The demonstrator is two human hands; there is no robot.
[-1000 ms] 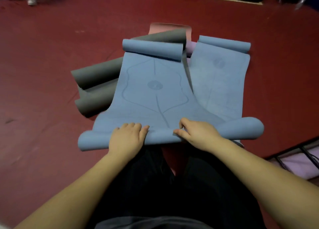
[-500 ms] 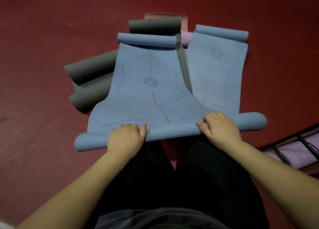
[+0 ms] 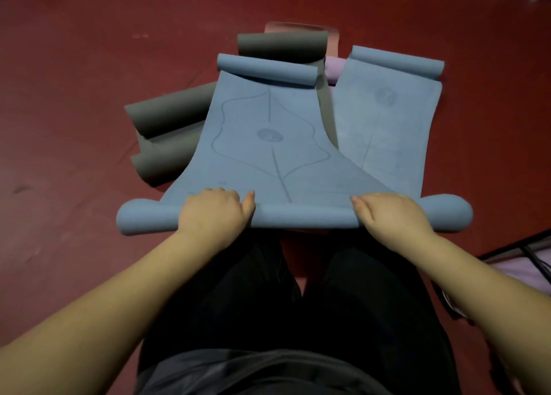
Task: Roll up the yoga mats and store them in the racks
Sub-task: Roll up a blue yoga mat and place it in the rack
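A blue yoga mat (image 3: 268,144) with a printed line pattern lies on the red floor in front of my knees. Its near end is rolled into a thick tube (image 3: 301,215), and its far end curls up in a small roll (image 3: 265,69). My left hand (image 3: 213,212) grips the tube left of centre, fingers curled over its top and thumb pointing right. My right hand (image 3: 390,212) grips the tube right of centre in the same way. The tube's two ends stick out past both hands.
A second blue mat (image 3: 384,120) lies flat at the right. Grey mats (image 3: 170,111) curl at the left, and another grey roll (image 3: 280,44) sits behind. Pink (image 3: 298,26) and lilac (image 3: 334,68) mats peek out beyond. A black metal rack (image 3: 518,244) stands at the lower right.
My right hand has slid right along the tube, away from the centre. The left hand has stayed in place, and the tube has grown slightly thicker.
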